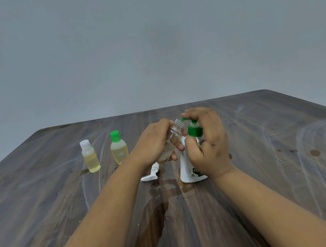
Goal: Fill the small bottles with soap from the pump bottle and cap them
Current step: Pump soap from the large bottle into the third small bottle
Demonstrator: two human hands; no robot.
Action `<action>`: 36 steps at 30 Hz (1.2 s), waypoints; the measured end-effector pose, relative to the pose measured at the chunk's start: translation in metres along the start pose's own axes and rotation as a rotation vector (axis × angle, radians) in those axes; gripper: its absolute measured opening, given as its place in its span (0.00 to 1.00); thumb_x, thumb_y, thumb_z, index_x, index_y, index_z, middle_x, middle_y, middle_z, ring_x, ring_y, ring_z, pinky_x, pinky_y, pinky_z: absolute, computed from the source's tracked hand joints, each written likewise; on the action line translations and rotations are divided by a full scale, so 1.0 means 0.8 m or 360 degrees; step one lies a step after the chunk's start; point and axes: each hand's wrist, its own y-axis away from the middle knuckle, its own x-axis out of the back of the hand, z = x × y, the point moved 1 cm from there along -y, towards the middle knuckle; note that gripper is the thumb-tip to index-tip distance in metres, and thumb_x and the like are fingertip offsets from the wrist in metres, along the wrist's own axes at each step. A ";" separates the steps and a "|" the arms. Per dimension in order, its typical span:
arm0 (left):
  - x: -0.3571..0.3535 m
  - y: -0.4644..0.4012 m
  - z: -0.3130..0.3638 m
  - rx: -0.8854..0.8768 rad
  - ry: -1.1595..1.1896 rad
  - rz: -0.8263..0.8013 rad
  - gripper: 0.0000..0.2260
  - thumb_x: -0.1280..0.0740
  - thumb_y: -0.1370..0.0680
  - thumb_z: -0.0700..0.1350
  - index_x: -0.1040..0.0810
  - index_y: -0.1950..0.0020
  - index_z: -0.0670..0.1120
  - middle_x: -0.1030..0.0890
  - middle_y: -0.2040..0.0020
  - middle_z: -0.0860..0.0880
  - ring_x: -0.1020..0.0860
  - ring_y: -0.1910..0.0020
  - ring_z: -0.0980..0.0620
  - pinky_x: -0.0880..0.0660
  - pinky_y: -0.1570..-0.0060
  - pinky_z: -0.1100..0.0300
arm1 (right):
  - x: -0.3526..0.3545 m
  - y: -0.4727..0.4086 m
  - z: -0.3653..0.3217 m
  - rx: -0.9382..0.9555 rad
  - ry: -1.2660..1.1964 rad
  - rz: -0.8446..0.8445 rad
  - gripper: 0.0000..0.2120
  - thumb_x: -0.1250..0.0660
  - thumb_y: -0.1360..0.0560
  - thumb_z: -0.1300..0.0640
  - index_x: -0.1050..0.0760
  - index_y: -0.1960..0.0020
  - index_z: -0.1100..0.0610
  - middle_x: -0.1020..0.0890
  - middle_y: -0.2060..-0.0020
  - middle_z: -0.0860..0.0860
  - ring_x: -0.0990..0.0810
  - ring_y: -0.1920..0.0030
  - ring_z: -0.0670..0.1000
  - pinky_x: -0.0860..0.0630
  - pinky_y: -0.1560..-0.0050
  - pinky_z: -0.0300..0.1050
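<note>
The left hand [153,143] wraps its fingers around a tilted clear small bottle [171,140], its open neck by the green spout, while the right hand [206,138] curls over the white pump bottle [188,167] on the wooden table [268,171].

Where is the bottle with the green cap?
The green-capped bottle stands on the table's left side, between the white-capped bottle and the left hand.

A plain indoor room, possibly a home, is being suggested by a stained wooden table [265,151] and a bare grey wall [147,42].
</note>
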 end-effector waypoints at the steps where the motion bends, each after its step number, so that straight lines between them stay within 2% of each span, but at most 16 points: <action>1: 0.000 0.000 0.000 0.0005 0.0006 0.0001 0.22 0.52 0.17 0.48 0.18 0.51 0.42 0.20 0.67 0.46 0.25 0.72 0.48 0.34 0.72 0.62 | -0.001 0.000 0.001 -0.0001 -0.0011 0.0016 0.17 0.41 0.34 0.61 0.22 0.49 0.64 0.21 0.51 0.53 0.24 0.50 0.51 0.28 0.48 0.38; 4: 0.000 0.000 0.000 0.0020 0.0023 -0.0002 0.22 0.51 0.17 0.48 0.18 0.52 0.44 0.20 0.66 0.46 0.25 0.72 0.48 0.34 0.72 0.63 | 0.000 -0.001 0.001 -0.0015 -0.0048 0.0036 0.17 0.42 0.34 0.61 0.22 0.50 0.64 0.22 0.52 0.52 0.24 0.51 0.51 0.28 0.49 0.39; 10: 0.001 0.000 0.000 0.0029 0.0010 -0.0010 0.23 0.52 0.17 0.48 0.19 0.48 0.41 0.20 0.66 0.46 0.26 0.71 0.47 0.34 0.73 0.63 | 0.002 0.001 -0.005 -0.0003 -0.0045 -0.0016 0.22 0.42 0.34 0.58 0.24 0.43 0.65 0.22 0.47 0.55 0.25 0.46 0.52 0.29 0.43 0.39; 14: 0.000 0.000 -0.001 0.0010 0.0021 0.0008 0.22 0.51 0.18 0.48 0.18 0.54 0.45 0.19 0.65 0.45 0.25 0.71 0.47 0.35 0.73 0.63 | 0.000 -0.003 -0.003 -0.0050 -0.0083 0.0032 0.17 0.42 0.34 0.59 0.23 0.50 0.64 0.22 0.54 0.53 0.24 0.52 0.53 0.26 0.52 0.45; 17: 0.000 0.000 -0.001 0.0010 0.0028 0.0012 0.22 0.51 0.18 0.48 0.18 0.56 0.46 0.19 0.65 0.44 0.26 0.71 0.47 0.34 0.73 0.63 | 0.000 -0.003 -0.001 -0.0062 -0.0096 0.0057 0.15 0.43 0.34 0.61 0.23 0.51 0.64 0.22 0.55 0.53 0.24 0.53 0.53 0.27 0.53 0.44; 24: 0.001 -0.002 -0.002 0.0012 0.0010 -0.0020 0.23 0.52 0.17 0.49 0.19 0.48 0.41 0.20 0.66 0.46 0.26 0.70 0.47 0.34 0.73 0.63 | 0.004 0.000 -0.004 0.0000 -0.0048 -0.0033 0.23 0.42 0.34 0.60 0.25 0.42 0.65 0.22 0.46 0.55 0.25 0.44 0.52 0.29 0.40 0.41; 29: 0.001 -0.002 -0.002 0.0004 0.0012 -0.0020 0.22 0.51 0.17 0.49 0.19 0.49 0.42 0.20 0.66 0.46 0.26 0.70 0.47 0.34 0.72 0.62 | 0.002 0.000 -0.001 -0.0029 -0.0035 -0.0003 0.26 0.42 0.33 0.62 0.28 0.35 0.66 0.24 0.44 0.53 0.25 0.44 0.52 0.28 0.41 0.41; 32: 0.001 -0.002 -0.002 0.0000 0.0016 -0.0020 0.22 0.51 0.17 0.49 0.19 0.50 0.42 0.19 0.65 0.46 0.26 0.70 0.46 0.33 0.73 0.63 | 0.001 0.001 0.001 -0.0013 -0.0003 0.0008 0.24 0.42 0.32 0.63 0.26 0.37 0.66 0.26 0.42 0.55 0.26 0.41 0.51 0.27 0.40 0.44; 34: 0.001 -0.002 -0.003 0.0003 0.0026 -0.0019 0.22 0.51 0.17 0.49 0.19 0.50 0.43 0.19 0.65 0.45 0.26 0.70 0.46 0.33 0.73 0.63 | 0.001 0.000 0.001 -0.0010 -0.0006 0.0020 0.22 0.41 0.32 0.63 0.25 0.39 0.66 0.29 0.40 0.55 0.28 0.38 0.48 0.28 0.38 0.39; 36: 0.001 -0.002 -0.002 0.0005 0.0035 -0.0019 0.22 0.51 0.17 0.49 0.19 0.50 0.42 0.19 0.65 0.45 0.26 0.70 0.46 0.33 0.72 0.63 | 0.001 0.000 0.001 -0.0005 0.0003 0.0027 0.22 0.42 0.32 0.63 0.24 0.40 0.67 0.30 0.41 0.55 0.28 0.40 0.48 0.30 0.39 0.34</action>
